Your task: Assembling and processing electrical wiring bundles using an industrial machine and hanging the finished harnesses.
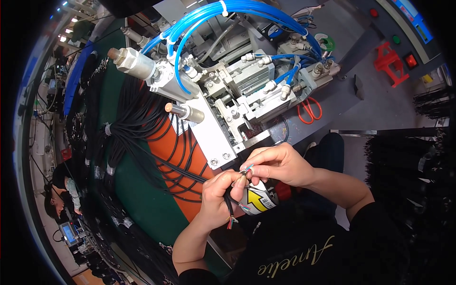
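My left hand (220,194) is closed around black cables (228,204) whose stripped ends show thin coloured wires. Two of those ends (231,222) hang below my fingers, one with red strands, another with teal and pink. At the cable end held up between both hands, my right hand (281,164) pinches fine coloured wires (249,167) between thumb and fingertips. Both hands nearly touch, just in front of the machine's white metal plate (209,137). Below them is a white surface with a yellow arrow (257,201).
A pneumatic machine (247,90) with blue air hoses (204,14) fills the middle. Bundled black cables (128,123) lie on a green and orange surface at left. Red-handled scissors (309,110) rest beside the machine; a red stand (390,64) is farther right. Another person (59,190) is at far left.
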{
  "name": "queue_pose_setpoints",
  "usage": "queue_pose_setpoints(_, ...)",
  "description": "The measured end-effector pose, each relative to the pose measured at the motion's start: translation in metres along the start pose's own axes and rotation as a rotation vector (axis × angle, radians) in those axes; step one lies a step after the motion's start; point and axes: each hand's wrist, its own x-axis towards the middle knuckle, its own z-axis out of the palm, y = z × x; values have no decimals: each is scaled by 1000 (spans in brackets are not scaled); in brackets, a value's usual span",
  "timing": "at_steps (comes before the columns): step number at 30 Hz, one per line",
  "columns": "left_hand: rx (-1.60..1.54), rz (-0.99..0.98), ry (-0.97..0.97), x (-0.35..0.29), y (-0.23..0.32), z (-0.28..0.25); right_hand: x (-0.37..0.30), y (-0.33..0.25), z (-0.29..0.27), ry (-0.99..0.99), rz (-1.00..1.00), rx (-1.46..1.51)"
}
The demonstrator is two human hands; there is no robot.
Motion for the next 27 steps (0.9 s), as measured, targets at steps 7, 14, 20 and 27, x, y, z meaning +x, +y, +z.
queue_pose_setpoints(7,-73,-100,-96,1,-1,-4,4,2,-1,3,-44,-52)
queue_pose_setpoints(14,584,165,17,-10,2,15,1,-12,6,107,-378,-1152)
queue_pose_setpoints(20,724,248,67,-9,-5,12,4,-10,8,133,-434,-1461)
queue_pose_setpoints(27,658,185,-28,-12,-5,7,1,-2,5,156,-426,-1378)
